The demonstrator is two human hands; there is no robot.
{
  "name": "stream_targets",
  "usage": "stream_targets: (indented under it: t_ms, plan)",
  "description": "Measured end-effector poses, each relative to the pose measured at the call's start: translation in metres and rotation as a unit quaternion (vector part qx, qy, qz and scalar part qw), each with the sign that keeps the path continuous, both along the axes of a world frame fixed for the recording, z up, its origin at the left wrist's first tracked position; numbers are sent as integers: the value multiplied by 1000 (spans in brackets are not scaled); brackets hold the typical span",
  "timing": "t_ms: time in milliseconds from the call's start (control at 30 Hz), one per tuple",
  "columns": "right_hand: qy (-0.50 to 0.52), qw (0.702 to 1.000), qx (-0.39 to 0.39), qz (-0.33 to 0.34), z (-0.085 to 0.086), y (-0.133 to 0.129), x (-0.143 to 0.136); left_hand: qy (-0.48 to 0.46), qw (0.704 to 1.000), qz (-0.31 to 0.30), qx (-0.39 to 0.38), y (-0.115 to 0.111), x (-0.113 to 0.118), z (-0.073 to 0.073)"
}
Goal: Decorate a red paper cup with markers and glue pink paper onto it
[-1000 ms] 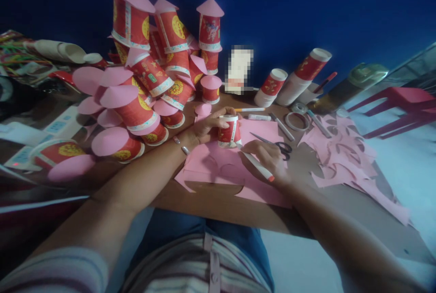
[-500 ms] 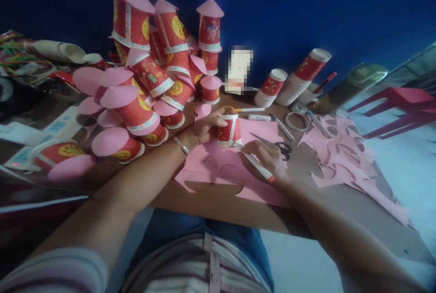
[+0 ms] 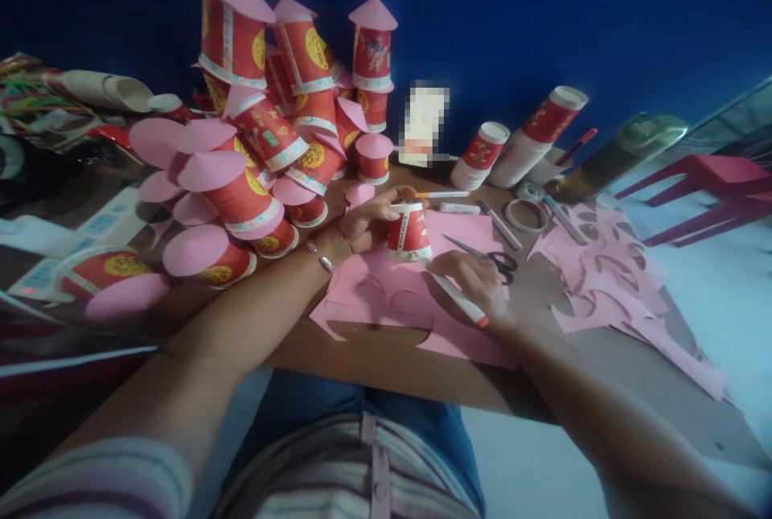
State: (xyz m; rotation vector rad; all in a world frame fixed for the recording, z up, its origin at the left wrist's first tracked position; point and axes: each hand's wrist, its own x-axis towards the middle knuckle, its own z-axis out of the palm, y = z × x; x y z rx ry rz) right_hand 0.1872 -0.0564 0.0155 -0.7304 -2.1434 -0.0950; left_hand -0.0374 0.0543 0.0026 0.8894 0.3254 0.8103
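Observation:
My left hand (image 3: 369, 221) grips a red paper cup (image 3: 408, 231), which stands upside down with its rim toward the table. Pinched in my right hand (image 3: 469, 278) is a white marker (image 3: 455, 296) with an orange-red end; its tip is close to the cup's lower edge, and I cannot tell whether they touch. Beneath the cup lies pink paper (image 3: 398, 294) with round pieces cut out. Black-handled scissors (image 3: 500, 263) rest just beyond my right hand, partly hidden by it.
Red cups with pink cone tops (image 3: 241, 157) are piled at the left. Stacked paper cups (image 3: 531, 133) lean at the back right, near a roll of tape (image 3: 526, 215) and several pens. Pink scraps (image 3: 609, 278) cover the right side. A red stool (image 3: 717, 181) stands beyond the table.
The cup has turned slightly in my left hand, so its white printed strip has shifted left. My left fingers have moved a little; the right hand with the marker is nearly still.

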Motion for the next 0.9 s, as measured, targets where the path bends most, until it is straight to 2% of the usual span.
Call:
stream_targets:
  t_ms: [267,567,900]
  plan:
    - [-4,1000,9,1,-1,1,1,-3,1000,-12,-14,-2,0,4]
    - [-6,1000,2,9,0,3,-1,71,997,6,-11,-5,3,6]
    - [-4,1000,-2,-5,-4,2,3,92,996,12,8,-6,5,6]
